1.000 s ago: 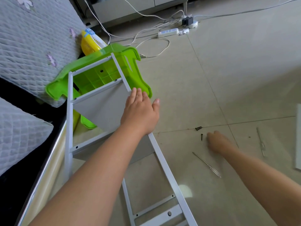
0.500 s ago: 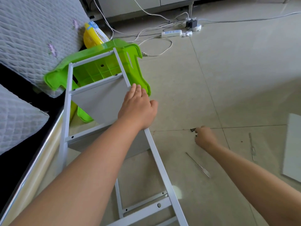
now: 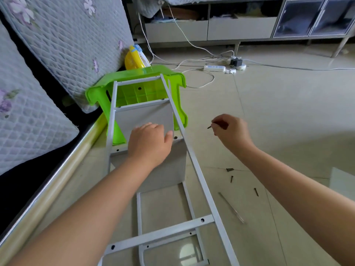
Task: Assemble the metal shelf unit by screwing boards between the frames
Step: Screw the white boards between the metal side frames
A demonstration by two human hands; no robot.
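Note:
A white metal frame (image 3: 194, 167) lies slanted over a second frame (image 3: 140, 214) on the floor, with grey boards between them. My left hand (image 3: 149, 143) rests flat on the upper grey board (image 3: 144, 118), beside a screw hole in the crossbar. My right hand (image 3: 230, 131) hovers right of the frame and pinches a dark screw (image 3: 209, 127) between thumb and fingers. Three loose screws (image 3: 231, 178) lie on the tiles to the right, with a thin screwdriver (image 3: 231, 208) below them.
The frame's far end leans on an overturned green plastic stool (image 3: 172, 81). A sofa with quilted grey cushions (image 3: 67, 45) runs along the left. White cables and a power strip (image 3: 214, 68) lie ahead near a low cabinet. Another board's corner (image 3: 343, 183) shows at the right edge.
My right hand has risen from the floor with a screw pinched in it. My left hand has slid from the frame rail onto the grey board. The view has tilted up.

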